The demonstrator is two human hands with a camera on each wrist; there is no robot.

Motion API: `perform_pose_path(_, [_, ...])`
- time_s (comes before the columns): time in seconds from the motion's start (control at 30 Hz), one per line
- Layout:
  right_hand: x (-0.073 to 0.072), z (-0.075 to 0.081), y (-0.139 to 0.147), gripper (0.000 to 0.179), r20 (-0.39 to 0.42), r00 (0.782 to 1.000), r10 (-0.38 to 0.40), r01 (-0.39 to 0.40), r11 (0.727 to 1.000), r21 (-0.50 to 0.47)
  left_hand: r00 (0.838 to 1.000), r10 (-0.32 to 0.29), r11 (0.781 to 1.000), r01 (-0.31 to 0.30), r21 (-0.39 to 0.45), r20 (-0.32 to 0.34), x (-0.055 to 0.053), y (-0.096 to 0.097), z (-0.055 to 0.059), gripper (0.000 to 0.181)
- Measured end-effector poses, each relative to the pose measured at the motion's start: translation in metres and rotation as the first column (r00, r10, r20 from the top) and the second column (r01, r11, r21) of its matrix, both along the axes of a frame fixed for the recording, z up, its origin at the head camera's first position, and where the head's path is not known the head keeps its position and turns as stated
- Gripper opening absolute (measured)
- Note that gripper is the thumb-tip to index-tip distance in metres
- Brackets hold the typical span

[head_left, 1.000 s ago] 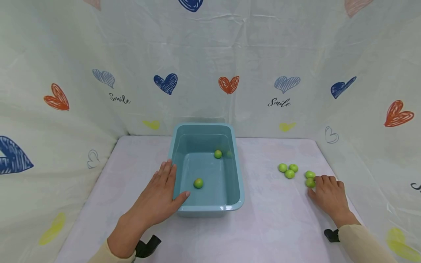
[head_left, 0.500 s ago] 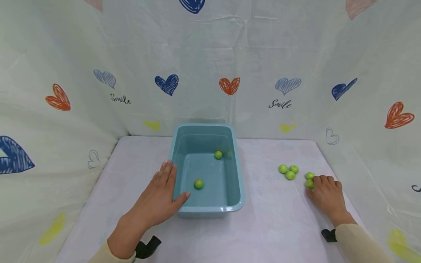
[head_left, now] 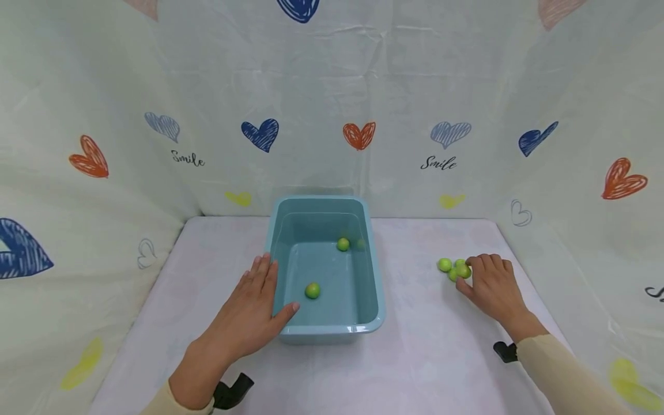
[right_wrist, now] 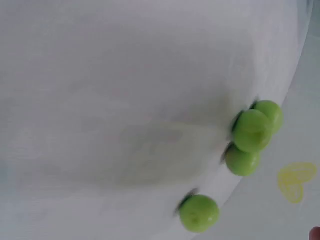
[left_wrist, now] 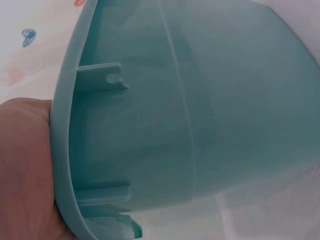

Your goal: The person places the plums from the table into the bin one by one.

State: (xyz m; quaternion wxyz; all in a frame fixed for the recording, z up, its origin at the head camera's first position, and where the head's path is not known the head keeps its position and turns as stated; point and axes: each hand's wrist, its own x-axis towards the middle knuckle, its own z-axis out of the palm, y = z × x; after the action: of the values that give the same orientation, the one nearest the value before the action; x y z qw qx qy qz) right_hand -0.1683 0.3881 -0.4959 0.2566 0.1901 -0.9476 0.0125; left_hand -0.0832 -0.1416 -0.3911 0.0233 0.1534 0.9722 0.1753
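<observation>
My left hand lies with straight fingers along the left rim of a light blue plastic basin. In the left wrist view part of that hand touches the basin's rim. Inside the basin are two small round green fruits, one near and one far. On the right of the table, my right hand pinches a green fruit between thumb and fingers. It overlaps a cluster of green fruits. The right wrist view shows three bunched and another apart.
A white cloth covers the table. A pale curtain printed with hearts stands behind it and along both sides. The basin sits at the table's middle, toward the back.
My right hand has moved left and away from me, from the right-hand pair of fruits to the cluster, with one fruit in its fingers. My left hand and the basin stay put.
</observation>
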Motion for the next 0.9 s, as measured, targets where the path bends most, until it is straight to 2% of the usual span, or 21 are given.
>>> perform_pose_path(0.27, [-0.014, 0.015, -0.031, 0.041, -0.005, 0.992, 0.123, -0.123, 0.992, 0.019, 1.0, 0.001, 1.0, -0.001, 0.01, 0.004, -0.001, 0.0, -0.003, 0.093])
perform_pose_path(0.57, [-0.027, 0.041, -0.067, 0.034, 0.0, 0.986, 0.166, -0.166, 0.984, 0.061, 1.0, 0.01, 1.0, -0.01, -0.01, 0.003, -0.001, 0.001, -0.003, 0.093])
perform_pose_path(0.73, [-0.036, 0.059, -0.09, 0.034, 0.008, 0.982, 0.187, -0.187, 0.98, 0.062, 1.0, -0.006, 1.0, 0.006, -0.016, -0.005, 0.0, 0.0, -0.002, 0.09])
perform_pose_path(0.9, [-0.045, 0.084, -0.118, 0.033, 0.005, 0.969, 0.247, -0.247, 0.968, 0.044, 1.0, -0.002, 1.0, 0.002, -0.023, 0.0, 0.001, -0.001, -0.002, 0.089])
